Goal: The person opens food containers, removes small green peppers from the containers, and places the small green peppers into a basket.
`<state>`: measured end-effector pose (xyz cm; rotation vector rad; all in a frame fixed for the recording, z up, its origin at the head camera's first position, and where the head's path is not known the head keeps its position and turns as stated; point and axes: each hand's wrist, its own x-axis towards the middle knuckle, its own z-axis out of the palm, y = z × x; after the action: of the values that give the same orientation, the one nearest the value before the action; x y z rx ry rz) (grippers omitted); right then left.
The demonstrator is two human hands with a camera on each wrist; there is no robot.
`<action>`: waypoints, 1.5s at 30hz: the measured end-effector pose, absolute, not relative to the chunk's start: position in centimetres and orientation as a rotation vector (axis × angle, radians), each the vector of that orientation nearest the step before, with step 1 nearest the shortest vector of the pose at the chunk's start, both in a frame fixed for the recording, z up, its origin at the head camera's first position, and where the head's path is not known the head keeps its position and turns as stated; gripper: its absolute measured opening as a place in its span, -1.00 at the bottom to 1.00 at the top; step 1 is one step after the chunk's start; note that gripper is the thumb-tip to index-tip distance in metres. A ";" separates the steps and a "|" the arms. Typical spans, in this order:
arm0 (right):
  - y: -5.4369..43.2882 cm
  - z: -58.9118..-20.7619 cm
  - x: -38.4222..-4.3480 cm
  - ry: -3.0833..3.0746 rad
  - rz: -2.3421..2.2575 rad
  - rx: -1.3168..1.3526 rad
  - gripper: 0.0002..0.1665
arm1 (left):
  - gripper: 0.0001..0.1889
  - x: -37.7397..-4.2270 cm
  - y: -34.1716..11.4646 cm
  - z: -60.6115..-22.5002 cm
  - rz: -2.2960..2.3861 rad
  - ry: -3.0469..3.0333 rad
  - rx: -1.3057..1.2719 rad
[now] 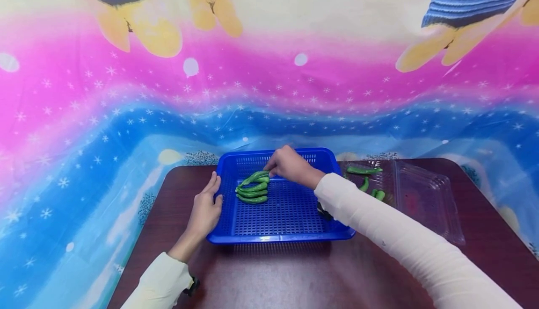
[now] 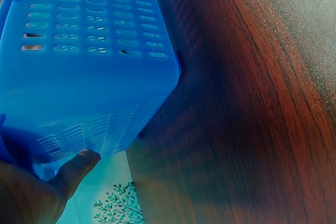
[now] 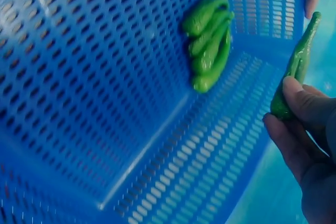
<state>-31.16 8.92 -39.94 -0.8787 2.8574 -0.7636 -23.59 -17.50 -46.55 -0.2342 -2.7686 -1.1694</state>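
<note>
My right hand (image 1: pixel 292 166) pinches a green chili pepper (image 3: pixel 296 72) by its thick end between thumb and fingers. It holds the pepper over the far side of a blue plastic basket (image 1: pixel 286 241). Several green peppers (image 3: pixel 210 45) lie side by side on the basket floor, toward its left end. At the basket's left side rests my left hand (image 1: pixel 206 208), its fingers extended against the rim. In the left wrist view, the left thumb (image 2: pixel 79 169) lies straight along the perforated outer wall; the other fingers are hidden there.
Right of the basket, a clear plastic clamshell box (image 1: pixel 429 201) lies with its lid spread out. A few green peppers (image 1: pixel 364 170) are in its left half, partly behind the right sleeve (image 1: pixel 391 234). Everything stands on a dark wooden table (image 1: pixel 273 281) before a printed cloth (image 1: pixel 269 66).
</note>
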 end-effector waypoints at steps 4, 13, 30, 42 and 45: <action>7.4 -41.0 -30.5 2.866 -0.756 -0.865 -0.81 | -0.40 -23.6 -17.5 -46.7 -1.174 -2.765 -0.231; 5.7 -42.3 -29.0 2.801 -0.647 -0.907 -0.52 | -0.40 -23.7 -17.5 -46.8 -1.220 -2.753 -0.228; 3.3 -44.9 -29.3 2.668 -0.147 -0.919 -0.44 | -0.40 -23.6 -17.4 -46.6 -1.230 -2.765 -0.206; 2.7 -46.3 -29.4 2.691 -0.119 -0.770 -0.66 | -0.41 -23.6 -17.3 -46.6 -1.217 -2.754 -0.217; 2.6 -46.3 -29.5 2.674 -0.137 -0.746 -0.66 | -0.41 -23.6 -17.3 -46.6 -1.211 -2.755 -0.219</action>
<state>-29.45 2.61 -46.33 -0.7458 2.6742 -0.1369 -23.62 -17.33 -46.60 -0.2193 -2.7549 -1.2105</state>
